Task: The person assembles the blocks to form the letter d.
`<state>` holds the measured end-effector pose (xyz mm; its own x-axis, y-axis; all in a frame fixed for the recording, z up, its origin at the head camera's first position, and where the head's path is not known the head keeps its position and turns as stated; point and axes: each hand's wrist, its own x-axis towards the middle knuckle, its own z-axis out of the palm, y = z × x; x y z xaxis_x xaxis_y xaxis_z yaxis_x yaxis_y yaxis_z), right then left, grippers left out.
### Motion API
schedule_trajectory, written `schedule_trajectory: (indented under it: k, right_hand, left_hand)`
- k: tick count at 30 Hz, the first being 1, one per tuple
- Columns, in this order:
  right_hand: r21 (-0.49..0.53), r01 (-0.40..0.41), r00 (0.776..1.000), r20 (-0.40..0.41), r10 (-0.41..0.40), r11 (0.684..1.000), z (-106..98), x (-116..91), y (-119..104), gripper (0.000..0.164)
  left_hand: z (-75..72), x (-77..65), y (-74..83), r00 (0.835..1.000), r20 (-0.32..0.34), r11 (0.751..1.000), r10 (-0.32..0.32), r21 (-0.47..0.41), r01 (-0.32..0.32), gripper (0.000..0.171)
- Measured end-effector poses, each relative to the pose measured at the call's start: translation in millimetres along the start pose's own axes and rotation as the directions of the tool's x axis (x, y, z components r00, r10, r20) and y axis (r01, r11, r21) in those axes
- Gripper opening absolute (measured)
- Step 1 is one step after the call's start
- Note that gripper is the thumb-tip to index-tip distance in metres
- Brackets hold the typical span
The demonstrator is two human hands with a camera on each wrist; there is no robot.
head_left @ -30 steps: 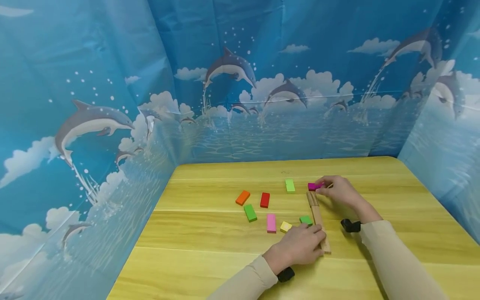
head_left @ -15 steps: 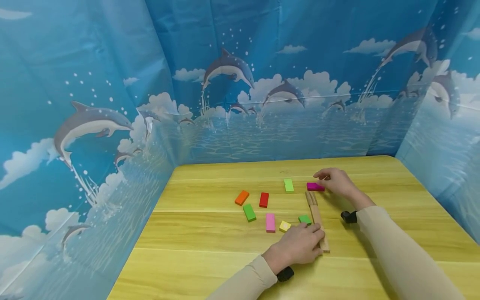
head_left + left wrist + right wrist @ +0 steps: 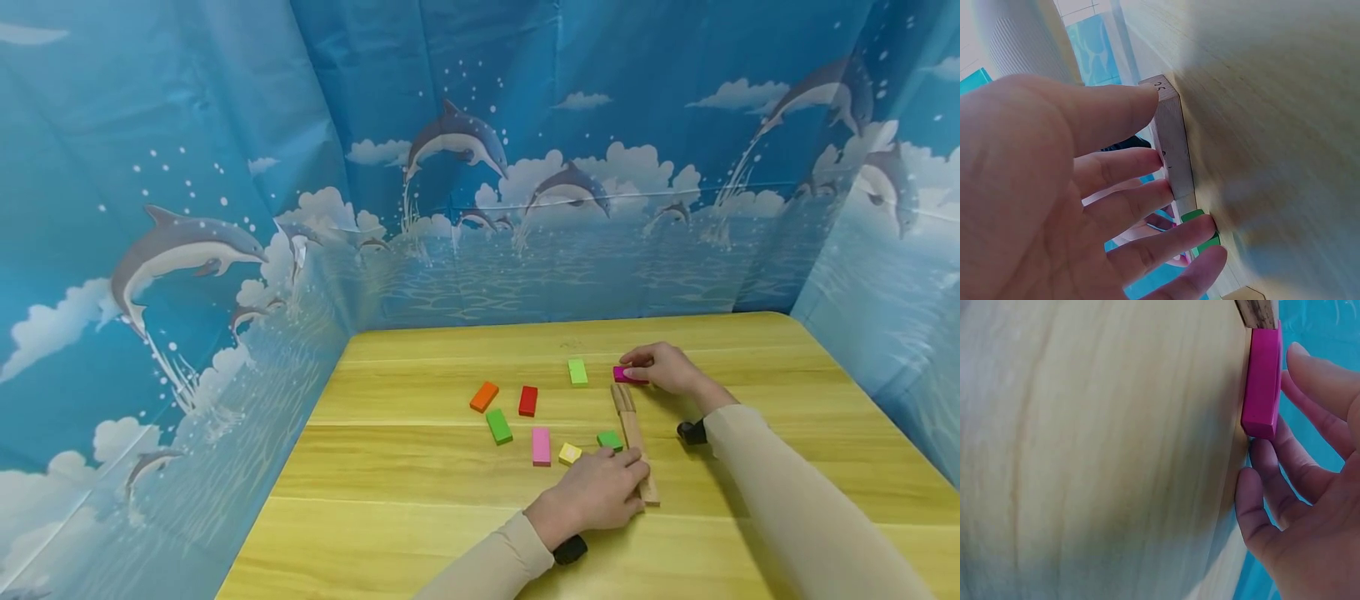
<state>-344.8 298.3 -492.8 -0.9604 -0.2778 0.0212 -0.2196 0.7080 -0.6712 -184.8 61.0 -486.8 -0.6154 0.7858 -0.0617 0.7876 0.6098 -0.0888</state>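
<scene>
A row of plain wooden blocks (image 3: 633,429) runs away from the person on the right part of the table. The left hand (image 3: 602,490) rests along its near left side; in the left wrist view, thumb and straight fingers touch the wooden block (image 3: 1174,140), which bears small dark marks. Lying crosswise at the row's far end is a magenta block (image 3: 1261,381). Over it is the right hand (image 3: 667,369); in the right wrist view its fingertips touch the block's end and far side, while the thumb stands apart. Beside the left fingertips lies a green block (image 3: 610,438).
Loose on the table (image 3: 390,475) lie yellow (image 3: 570,453), pink (image 3: 542,447), green (image 3: 499,426), red (image 3: 528,401), orange (image 3: 483,397) and light green (image 3: 577,372) blocks. A dolphin-print curtain (image 3: 480,275) borders the table's back and sides.
The right fingers lifted off the magenta block half a second ago and have come back down over it. The left hand and the wooden row have stayed in place.
</scene>
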Motion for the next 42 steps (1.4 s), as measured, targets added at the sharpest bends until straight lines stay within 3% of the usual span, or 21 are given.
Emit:
schedule_trajectory:
  k: [18,26,32,37,42]
  right_hand:
    - [-0.012,-0.004,0.999,0.039,0.004,1.000,-1.7,8.1,-1.6,0.018]
    - [0.009,-0.011,0.999,0.044,0.011,1.000,-2.4,6.7,-1.2,0.021]
    - [-0.013,-0.003,0.997,0.075,0.004,1.000,-5.8,7.1,-0.1,0.031]
    - [0.030,-0.016,0.994,0.111,0.013,0.999,-7.6,6.8,-1.0,0.038]
    - [0.054,-0.023,0.995,0.096,0.017,0.998,-6.9,6.2,-1.2,0.038]
  left_hand:
    - [0.0,1.2,-0.4,1.000,-0.012,1.000,-0.003,0.015,0.003,0.042]
    - [1.1,-0.6,-0.5,1.000,-0.011,1.000,0.003,0.000,-0.003,0.044]
    - [1.1,-1.4,-2.2,1.000,-0.016,1.000,0.005,-0.008,-0.005,0.042]
    - [1.3,-0.7,-3.0,1.000,-0.016,1.000,0.006,-0.001,-0.006,0.040]
    - [0.2,-0.3,-2.7,1.000,-0.005,1.000,0.011,0.000,-0.011,0.040]
